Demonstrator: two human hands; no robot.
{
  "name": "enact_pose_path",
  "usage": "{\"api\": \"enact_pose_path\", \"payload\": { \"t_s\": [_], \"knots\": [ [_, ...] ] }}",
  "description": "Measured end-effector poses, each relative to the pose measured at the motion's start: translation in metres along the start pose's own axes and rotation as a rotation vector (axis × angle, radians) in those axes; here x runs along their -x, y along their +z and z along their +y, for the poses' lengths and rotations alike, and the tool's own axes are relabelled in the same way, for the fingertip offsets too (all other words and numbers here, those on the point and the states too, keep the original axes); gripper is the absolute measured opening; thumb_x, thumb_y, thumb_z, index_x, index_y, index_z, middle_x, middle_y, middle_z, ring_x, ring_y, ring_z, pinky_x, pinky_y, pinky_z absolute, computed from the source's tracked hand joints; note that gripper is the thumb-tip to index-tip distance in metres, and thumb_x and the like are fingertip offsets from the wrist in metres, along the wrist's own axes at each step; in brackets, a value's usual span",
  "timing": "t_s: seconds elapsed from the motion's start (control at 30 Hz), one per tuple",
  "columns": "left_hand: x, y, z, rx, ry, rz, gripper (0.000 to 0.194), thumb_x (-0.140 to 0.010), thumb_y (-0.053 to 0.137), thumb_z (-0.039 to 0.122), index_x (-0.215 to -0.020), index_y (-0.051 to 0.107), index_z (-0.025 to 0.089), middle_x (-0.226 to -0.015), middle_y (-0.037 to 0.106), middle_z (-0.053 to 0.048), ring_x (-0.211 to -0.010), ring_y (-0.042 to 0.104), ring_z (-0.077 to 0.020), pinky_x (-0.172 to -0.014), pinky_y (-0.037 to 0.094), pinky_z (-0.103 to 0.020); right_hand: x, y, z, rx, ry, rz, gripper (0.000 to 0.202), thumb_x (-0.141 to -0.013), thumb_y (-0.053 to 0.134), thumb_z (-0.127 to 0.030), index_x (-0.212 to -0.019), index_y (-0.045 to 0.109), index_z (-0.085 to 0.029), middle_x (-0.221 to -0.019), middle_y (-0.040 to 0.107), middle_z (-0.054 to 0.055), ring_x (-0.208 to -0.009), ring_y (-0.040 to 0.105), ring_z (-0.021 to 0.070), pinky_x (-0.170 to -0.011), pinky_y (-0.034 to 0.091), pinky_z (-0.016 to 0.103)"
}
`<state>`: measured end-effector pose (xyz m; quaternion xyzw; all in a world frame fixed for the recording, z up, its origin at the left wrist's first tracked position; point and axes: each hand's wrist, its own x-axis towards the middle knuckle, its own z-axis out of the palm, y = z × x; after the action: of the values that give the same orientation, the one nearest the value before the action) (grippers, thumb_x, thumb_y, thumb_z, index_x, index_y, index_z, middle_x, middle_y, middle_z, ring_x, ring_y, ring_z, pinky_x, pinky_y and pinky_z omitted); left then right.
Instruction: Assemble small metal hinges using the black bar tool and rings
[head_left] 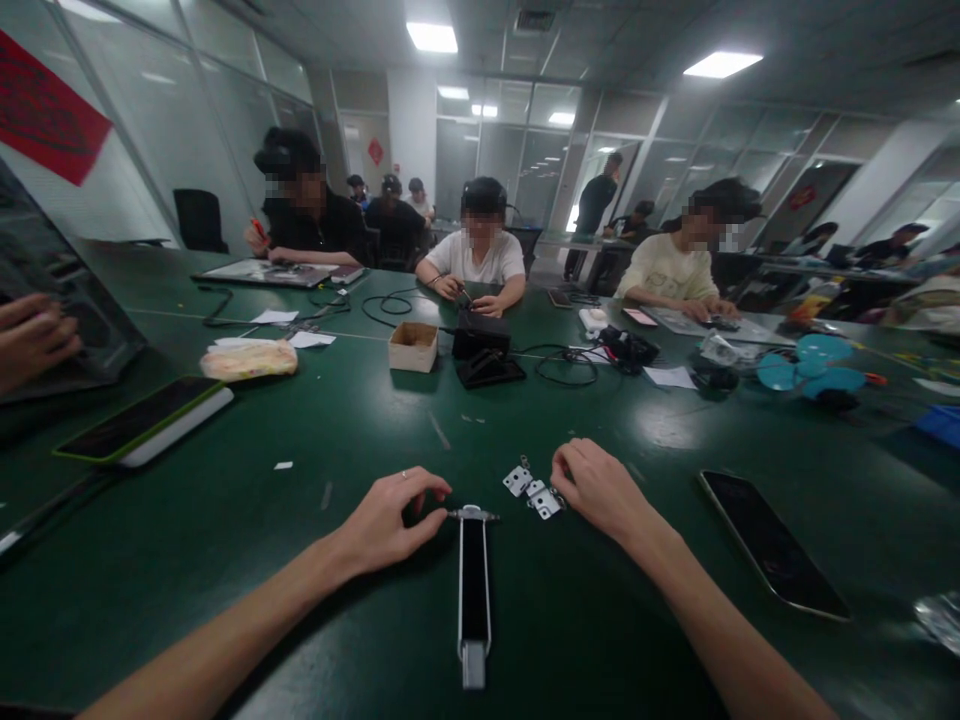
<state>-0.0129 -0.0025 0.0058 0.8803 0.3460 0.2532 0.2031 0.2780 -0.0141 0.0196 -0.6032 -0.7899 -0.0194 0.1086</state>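
Observation:
A long narrow device (474,580) with a black face, silver edges and a thin crosspiece lies in front of me on the green table. My left hand (394,520), with a ring on one finger, has its thumb and bent fingers closed in at the left end of that crosspiece. Right of the device are several small silver metal plates (545,503) with holes, and a small metal piece (525,462) lies just behind them. Curled beside the plates, my right hand (600,487) has its fingers closed downward; what they pinch, if anything, is hidden.
A dark phone (772,545) lies right of my right forearm. Farther off stand a small open box (412,347), a black box (481,335) and cables. A green-edged device (146,420) is at left, near another person's hand (34,340). Co-workers sit across the table.

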Motion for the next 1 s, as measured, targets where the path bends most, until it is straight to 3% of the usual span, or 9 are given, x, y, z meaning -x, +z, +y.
{"api": "enact_pose_path", "payload": {
  "t_s": [0.07, 0.13, 0.23, 0.33, 0.7, 0.83, 1.0],
  "knots": [
    [0.001, 0.002, 0.000, -0.020, 0.055, 0.072, 0.017, -0.083, 0.054, 0.021, -0.098, 0.060, 0.016, -0.083, 0.063, -0.002, -0.064, 0.056, -0.0123, -0.062, 0.047, -0.025, 0.003, 0.002, -0.018, -0.173, -0.130, 0.139, 0.013, -0.086, 0.045, -0.012, -0.081, 0.057, -0.015, -0.081, 0.059, 0.007, -0.074, 0.055, 0.0176, -0.065, 0.046, 0.029],
    [0.003, 0.005, 0.003, -0.023, 0.120, 0.121, 0.017, -0.086, 0.053, 0.024, -0.100, 0.059, 0.016, -0.084, 0.064, -0.003, -0.067, 0.058, -0.0127, -0.064, 0.048, -0.025, 0.008, 0.005, -0.041, -0.380, -0.247, 0.201, 0.013, -0.087, 0.043, -0.012, -0.082, 0.055, -0.016, -0.081, 0.058, 0.006, -0.073, 0.054, 0.0161, -0.064, 0.045, 0.027],
    [0.004, 0.010, 0.008, -0.013, 0.261, 0.169, 0.017, -0.090, 0.054, 0.027, -0.102, 0.059, 0.016, -0.086, 0.066, -0.005, -0.072, 0.061, -0.0135, -0.067, 0.050, -0.024, 0.016, 0.012, -0.074, -0.619, -0.344, 0.202, 0.011, -0.089, 0.043, -0.015, -0.084, 0.053, -0.018, -0.080, 0.056, 0.004, -0.074, 0.053, 0.0155, -0.066, 0.045, 0.028],
    [0.005, 0.013, 0.012, -0.023, 0.413, 0.253, 0.013, -0.093, 0.053, 0.023, -0.102, 0.059, 0.017, -0.084, 0.066, -0.005, -0.074, 0.063, -0.0135, -0.067, 0.050, -0.023, 0.022, 0.019, -0.091, -0.762, -0.339, 0.177, 0.011, -0.090, 0.042, -0.016, -0.087, 0.052, -0.019, -0.082, 0.055, 0.004, -0.075, 0.052, 0.0148, -0.066, 0.045, 0.028],
    [0.005, 0.015, 0.016, -0.033, 0.497, 0.363, 0.011, -0.093, 0.055, 0.023, -0.101, 0.059, 0.018, -0.082, 0.067, -0.004, -0.069, 0.064, -0.0117, -0.063, 0.051, -0.021, 0.026, 0.019, -0.101, -0.974, -0.237, 0.164, 0.014, -0.092, 0.042, -0.022, -0.086, 0.053, -0.019, -0.079, 0.055, 0.002, -0.071, 0.052, 0.0131, -0.064, 0.044, 0.025],
    [0.005, 0.012, 0.013, -0.050, 0.494, 0.350, 0.011, -0.092, 0.055, 0.024, -0.099, 0.061, 0.017, -0.081, 0.067, -0.005, -0.069, 0.064, -0.0120, -0.063, 0.051, -0.021, 0.024, 0.023, -0.094, -0.856, -0.285, 0.231, 0.012, -0.092, 0.045, -0.023, -0.089, 0.056, -0.019, -0.081, 0.057, 0.003, -0.075, 0.054, 0.0149, -0.066, 0.045, 0.027],
    [0.005, -0.002, -0.007, -0.156, 0.405, 0.202, 0.016, -0.093, 0.052, 0.026, -0.098, 0.064, 0.017, -0.084, 0.068, -0.006, -0.074, 0.064, -0.0137, -0.067, 0.052, -0.024, 0.014, 0.024, -0.067, -0.561, -0.323, 0.272, 0.011, -0.091, 0.046, -0.019, -0.088, 0.057, -0.017, -0.083, 0.061, 0.006, -0.080, 0.055, 0.0179, -0.073, 0.045, 0.033]
  ]
}}
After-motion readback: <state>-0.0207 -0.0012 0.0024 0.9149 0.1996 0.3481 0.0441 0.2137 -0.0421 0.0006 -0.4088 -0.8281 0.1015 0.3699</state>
